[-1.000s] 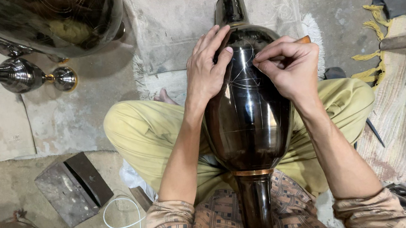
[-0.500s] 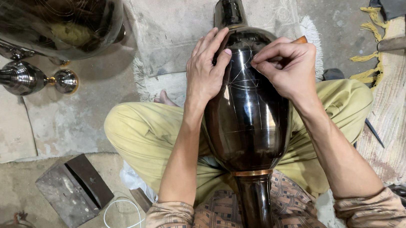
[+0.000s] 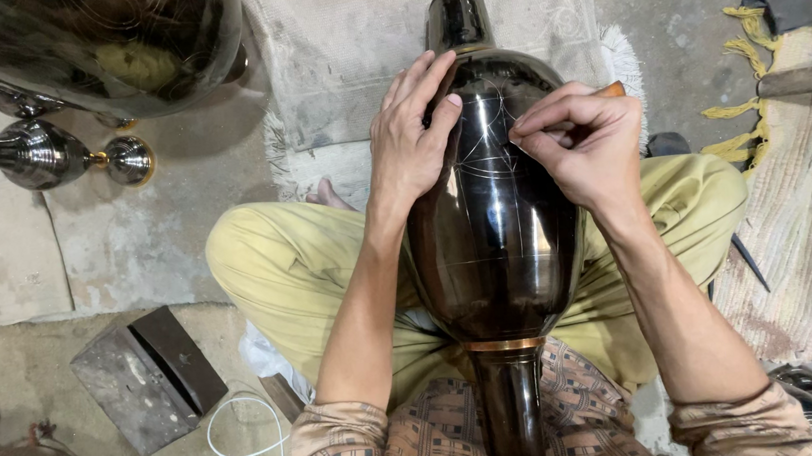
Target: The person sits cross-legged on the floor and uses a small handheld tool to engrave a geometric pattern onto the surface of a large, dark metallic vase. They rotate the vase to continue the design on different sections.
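A large dark polished metal vase lies lengthwise across the seated person's lap, its neck pointing to the far side over a pale mat. The left hand rests flat on the vase's shoulder, fingers spread and grasping nothing. The right hand is curled tight, pinching a small wooden-handled tool against the fine engraved lines. A metal block sits on the floor, near left.
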